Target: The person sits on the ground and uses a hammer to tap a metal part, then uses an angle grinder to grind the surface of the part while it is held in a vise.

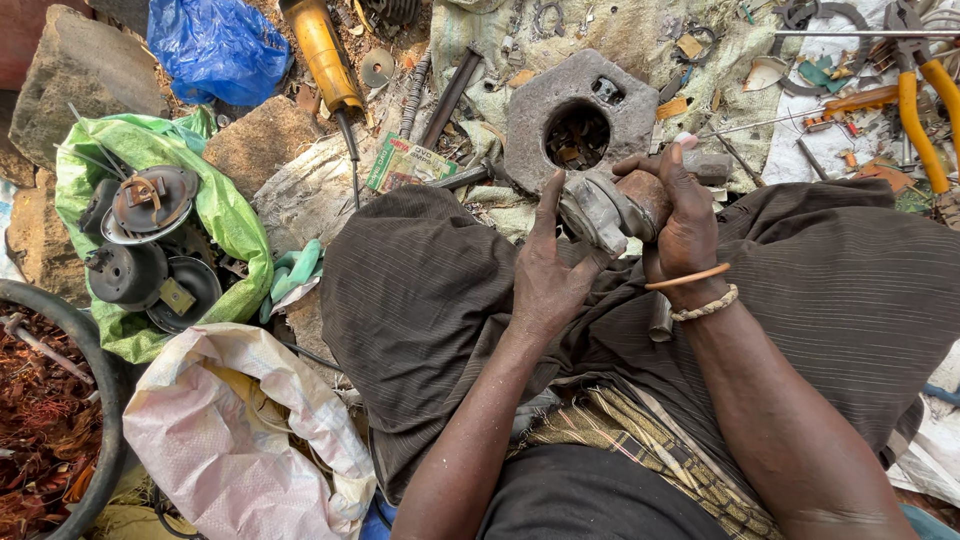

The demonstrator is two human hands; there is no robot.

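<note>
I sit cross-legged in dark striped cloth. Both hands hold a small grey metal motor part (598,212) with a rusty brown rotor end (640,195), just above my knees. My left hand (548,270) grips it from below, its index finger pointing up along the metal housing. My right hand (682,215), with a copper bangle and a beaded band on the wrist, wraps over the rusty end from the right.
A thick hexagonal metal block with a round hole (578,125) lies just beyond my hands. A green bag of motor housings (150,240) sits left, a tub of copper wire (45,420) at far left, a pale sack (240,430) beside my knee. Orange-handled pliers (920,110) lie at right.
</note>
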